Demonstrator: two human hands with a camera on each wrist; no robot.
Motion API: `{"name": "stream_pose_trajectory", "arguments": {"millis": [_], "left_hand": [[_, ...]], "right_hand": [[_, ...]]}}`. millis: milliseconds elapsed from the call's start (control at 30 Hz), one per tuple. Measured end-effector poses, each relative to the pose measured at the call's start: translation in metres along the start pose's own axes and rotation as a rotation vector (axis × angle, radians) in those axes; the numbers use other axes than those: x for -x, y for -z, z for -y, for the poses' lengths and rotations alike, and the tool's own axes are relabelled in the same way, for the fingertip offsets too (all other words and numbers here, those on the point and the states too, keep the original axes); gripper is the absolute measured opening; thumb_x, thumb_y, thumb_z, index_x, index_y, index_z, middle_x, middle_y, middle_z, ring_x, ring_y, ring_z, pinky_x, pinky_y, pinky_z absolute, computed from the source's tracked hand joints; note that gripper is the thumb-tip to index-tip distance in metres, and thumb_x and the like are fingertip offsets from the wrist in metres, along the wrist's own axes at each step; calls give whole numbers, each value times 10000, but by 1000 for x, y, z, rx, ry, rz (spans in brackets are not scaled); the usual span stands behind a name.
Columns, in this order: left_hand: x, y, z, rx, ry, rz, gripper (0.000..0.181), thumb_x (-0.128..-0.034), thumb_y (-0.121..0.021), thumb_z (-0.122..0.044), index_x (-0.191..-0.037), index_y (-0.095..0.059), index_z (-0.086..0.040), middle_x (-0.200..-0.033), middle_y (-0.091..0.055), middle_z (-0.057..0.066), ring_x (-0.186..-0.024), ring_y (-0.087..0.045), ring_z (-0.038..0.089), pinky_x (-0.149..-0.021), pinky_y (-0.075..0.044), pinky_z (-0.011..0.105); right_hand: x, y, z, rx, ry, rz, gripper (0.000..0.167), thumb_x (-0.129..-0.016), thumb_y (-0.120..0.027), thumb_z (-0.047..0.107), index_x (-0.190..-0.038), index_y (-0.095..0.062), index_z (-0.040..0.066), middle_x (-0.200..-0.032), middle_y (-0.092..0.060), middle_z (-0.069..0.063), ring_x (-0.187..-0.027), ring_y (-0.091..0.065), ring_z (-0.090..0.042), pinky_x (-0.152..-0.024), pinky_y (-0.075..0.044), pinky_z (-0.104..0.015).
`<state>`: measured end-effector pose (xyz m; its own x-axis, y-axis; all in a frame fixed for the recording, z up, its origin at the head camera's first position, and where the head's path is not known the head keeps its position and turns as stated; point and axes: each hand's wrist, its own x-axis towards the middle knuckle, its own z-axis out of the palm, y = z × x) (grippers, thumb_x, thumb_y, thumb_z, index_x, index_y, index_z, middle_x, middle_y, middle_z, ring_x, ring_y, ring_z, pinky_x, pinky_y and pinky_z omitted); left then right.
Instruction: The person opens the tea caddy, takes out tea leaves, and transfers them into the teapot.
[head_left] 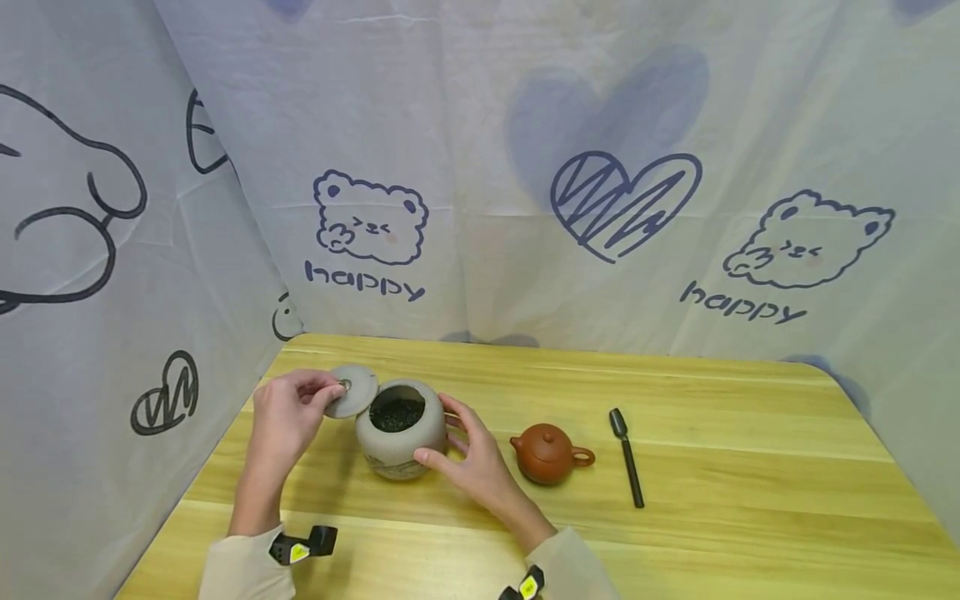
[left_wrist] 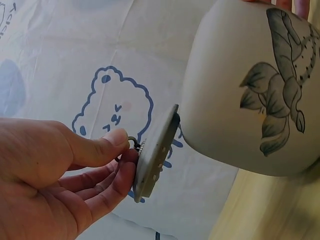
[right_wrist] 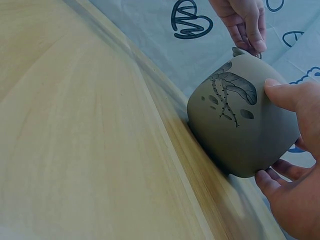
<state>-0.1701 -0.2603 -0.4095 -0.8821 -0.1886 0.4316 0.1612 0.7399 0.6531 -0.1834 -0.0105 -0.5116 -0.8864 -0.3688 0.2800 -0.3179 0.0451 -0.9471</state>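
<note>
A round grey tea jar [head_left: 401, 450] with a painted plant design stands on the table, its mouth uncovered and dark tea leaves [head_left: 397, 412] inside. My left hand [head_left: 288, 412] pinches the small ring knob of the grey lid [head_left: 358, 392] between thumb and fingers. In the left wrist view the lid [left_wrist: 155, 155] is tilted on edge beside the jar's wall [left_wrist: 225, 90]. My right hand [head_left: 476, 462] grips the jar's right side, thumb at the front and fingers around the back, as the right wrist view of the jar [right_wrist: 245, 115] also shows.
Right of the jar sits a small reddish-brown clay teapot [head_left: 546, 454], its handle pointing right. Farther right lies a dark, long-handled scoop [head_left: 628, 458]. Behind the wooden table [head_left: 750, 467] hangs a pale printed cloth [head_left: 487, 250], with another side of it at the left.
</note>
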Motion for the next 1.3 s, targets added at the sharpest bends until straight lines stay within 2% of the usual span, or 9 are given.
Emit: {"name": "stream_pose_trajectory", "arguments": {"millis": [133,333,500,700,833,1067,1300], "left_hand": [[0,1,-4,-6,-7,2,101,-897,-805,-87,-918,-783,9,-944,-764,187,-854,-751,310,-663,-580,212],[2,5,-8,-10,5,14,108,-898,-807,-98,-917,-783,6,-934,-763,182,-839,-743,307,-628,-520,136],[2,3,-12,0,8,50,106,-896,-807,-92,-912,-781,9,-924,-761,177,-824,-734,288,-630,-550,179],[2,0,-17,15,6,82,85,-897,-805,-82,-893,-777,-2,-887,-758,151,-816,-728,267,-636,-546,179],[2,-4,-20,25,10,101,73,-897,-803,-75,-896,-781,-6,-882,-758,141,-817,-729,262,-659,-576,232],[4,-13,-27,42,-28,108,53,-874,-819,-51,-883,-784,-12,-865,-762,119,-814,-740,253,-690,-597,295],[6,-20,-32,72,-61,130,45,-866,-823,-46,-882,-788,-24,-867,-765,105,-830,-749,251,-744,-628,405]], "right_hand": [[0,0,1,-3,-3,-3,795,-913,-812,206,-1579,-381,149,-1578,-408,8,-1393,-457,-211,-1142,-434,-403],[-1,1,2,-16,-9,1,796,-916,-810,205,-1580,-377,138,-1581,-403,-8,-1401,-448,-239,-1143,-433,-403],[0,1,2,-18,-9,1,799,-918,-807,207,-1582,-372,121,-1581,-403,-12,-1402,-446,-250,-1148,-428,-421],[0,1,3,-25,-10,5,800,-919,-806,200,-1583,-368,119,-1582,-400,-15,-1402,-444,-248,-1149,-425,-411],[-1,1,3,-25,-12,6,791,-922,-802,208,-1581,-371,136,-1584,-398,-22,-1402,-444,-248,-1149,-426,-416],[0,1,3,-22,-11,8,785,-926,-799,215,-1580,-371,143,-1583,-396,-23,-1404,-442,-242,-1151,-424,-417],[0,0,2,-12,-12,5,771,-932,-793,219,-1579,-376,183,-1581,-402,5,-1407,-445,-240,-1152,-424,-412]]}}
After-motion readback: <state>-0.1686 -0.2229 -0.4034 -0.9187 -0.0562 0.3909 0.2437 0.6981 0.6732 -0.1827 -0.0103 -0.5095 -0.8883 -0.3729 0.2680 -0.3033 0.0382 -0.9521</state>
